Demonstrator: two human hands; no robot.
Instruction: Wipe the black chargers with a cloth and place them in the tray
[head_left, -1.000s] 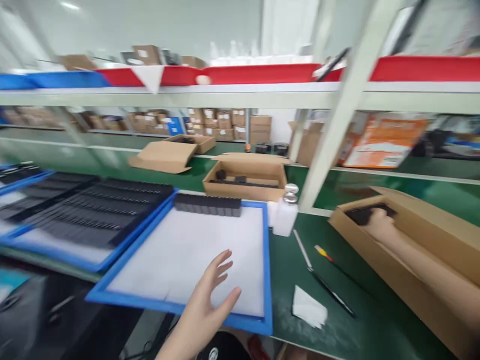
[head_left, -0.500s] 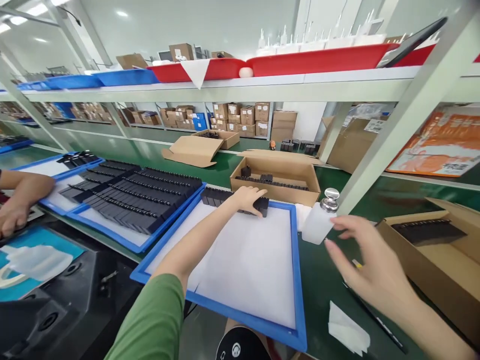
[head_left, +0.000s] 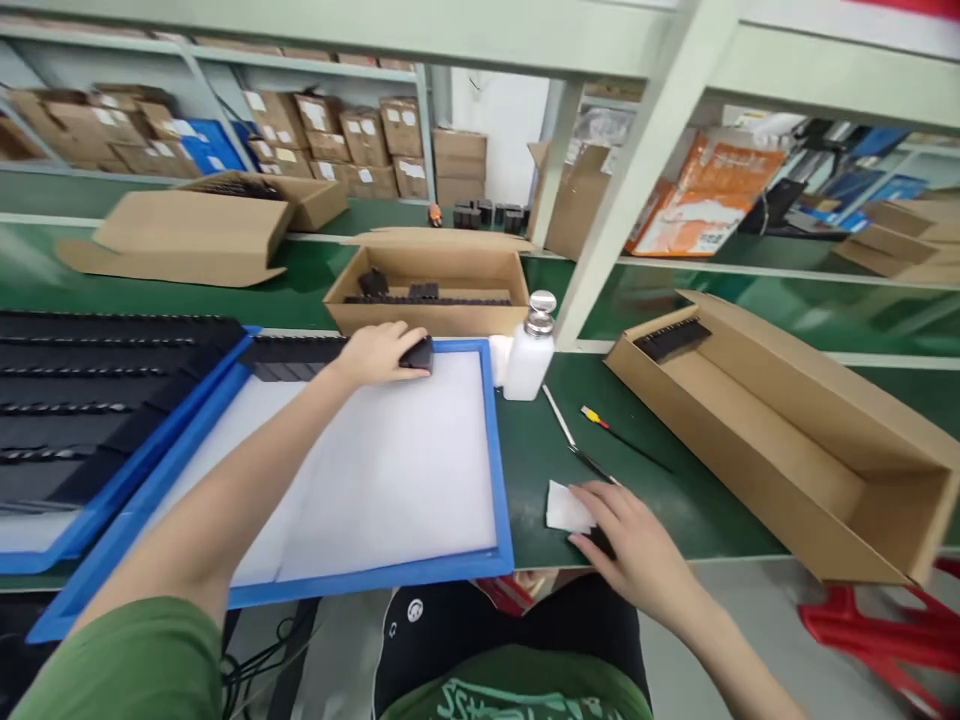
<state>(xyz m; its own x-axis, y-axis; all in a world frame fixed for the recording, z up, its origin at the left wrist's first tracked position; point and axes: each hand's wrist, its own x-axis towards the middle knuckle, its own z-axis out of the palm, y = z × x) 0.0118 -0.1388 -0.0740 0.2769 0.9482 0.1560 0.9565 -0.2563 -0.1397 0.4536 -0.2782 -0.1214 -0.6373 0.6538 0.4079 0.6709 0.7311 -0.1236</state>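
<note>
My left hand (head_left: 381, 354) reaches to the far side of a blue-rimmed tray (head_left: 493, 470) lined with white sheet. Its fingers are closed round a black block (head_left: 417, 354) at the right end of a row of black blocks (head_left: 289, 357). On the green bench, my right hand (head_left: 634, 545) has its fingers at the edge of a folded white wipe (head_left: 568, 508), thumb below and fingers above. A white pump bottle (head_left: 529, 352) with a metal top stands just beyond the tray's right corner.
Behind the tray is an open cardboard box (head_left: 435, 318) holding black blocks. To the right lies a long open carton (head_left: 757, 450) with one black row. A pen-like tool (head_left: 559, 415) and a yellow-tipped cable (head_left: 630, 440) lie between. Filled trays (head_left: 75, 400) are at left.
My right hand has come down from beside the bottle to the white wipe. My left hand stays at the row's end. The view has turned right and downward.
</note>
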